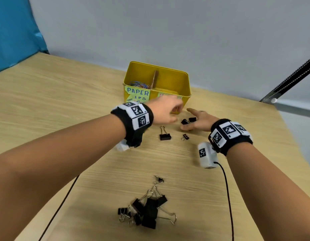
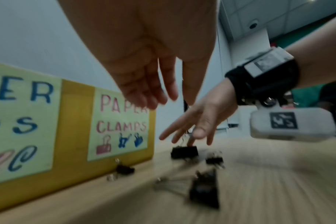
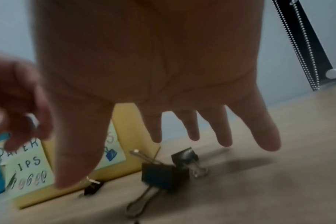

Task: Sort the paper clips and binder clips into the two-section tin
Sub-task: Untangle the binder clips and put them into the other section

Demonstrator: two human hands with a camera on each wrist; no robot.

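Note:
The yellow tin [image 1: 185, 84] stands at the back of the table, split by a cardboard divider [image 1: 155, 79]. Its left section holds coloured paper clips [image 1: 139, 84]; the label [image 2: 121, 122] of the right section reads "PAPER CLAMPS". My left hand [image 1: 175, 108] hovers just in front of the tin, fingers [image 2: 144, 94] relaxed and holding nothing. My right hand [image 1: 187, 119] is spread, palm down, over two small black binder clips [image 1: 185, 121] [image 3: 163, 175]. One fingertip seems to touch a clip [image 2: 184, 152].
More binder clips lie loose: a medium one [image 1: 165, 136], a small one [image 1: 185, 137], another [image 1: 159, 180], one by the tin's base [image 2: 125, 169], and a pile [image 1: 147, 209] near me. Black cables [image 1: 227, 188] trail from both wrists. The table's edge runs on the right.

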